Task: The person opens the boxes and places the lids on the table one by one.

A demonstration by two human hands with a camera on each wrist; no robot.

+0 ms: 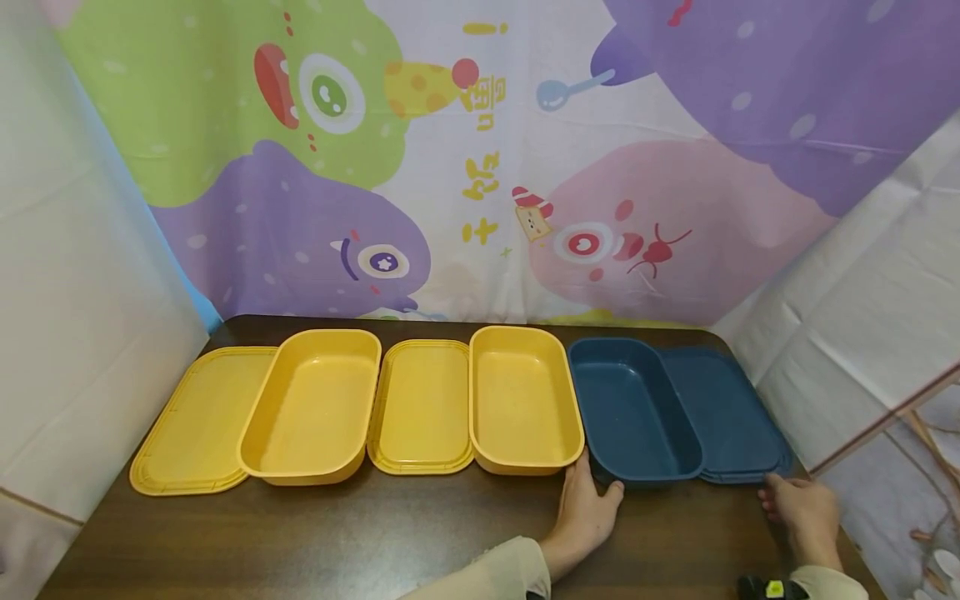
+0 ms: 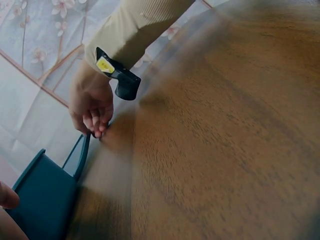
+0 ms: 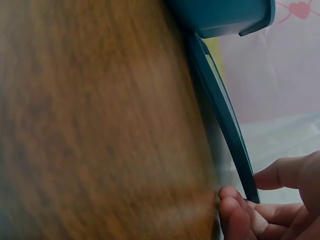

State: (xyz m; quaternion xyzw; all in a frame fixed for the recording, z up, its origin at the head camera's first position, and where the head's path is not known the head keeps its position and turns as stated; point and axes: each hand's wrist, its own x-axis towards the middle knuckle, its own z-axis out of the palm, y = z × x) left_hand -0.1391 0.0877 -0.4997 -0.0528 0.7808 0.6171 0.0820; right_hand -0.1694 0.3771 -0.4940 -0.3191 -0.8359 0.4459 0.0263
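At the front left corner of a dark blue rectangular box [image 1: 637, 408], my left hand [image 1: 588, 508] rests with fingers extended between it and the neighbouring yellow box [image 1: 525, 400]. Its thumb is spread along the blue box's front wall. Only part of that hand shows at the edge of the left wrist view. A flat dark blue lid [image 1: 723, 417] lies to the right of the blue box. My right hand [image 1: 806, 512] pinches the lid's near right corner; in the right wrist view the thumb is on one face and fingers on the other. That corner is raised off the table.
Left of these stand a yellow lid [image 1: 420, 408], another yellow box [image 1: 315, 408] and a wider yellow lid [image 1: 202, 421], all in one row on the brown wooden table [image 1: 337, 533]. A cartoon-printed cloth [image 1: 480, 275] hangs behind, with pale sheets at both sides.
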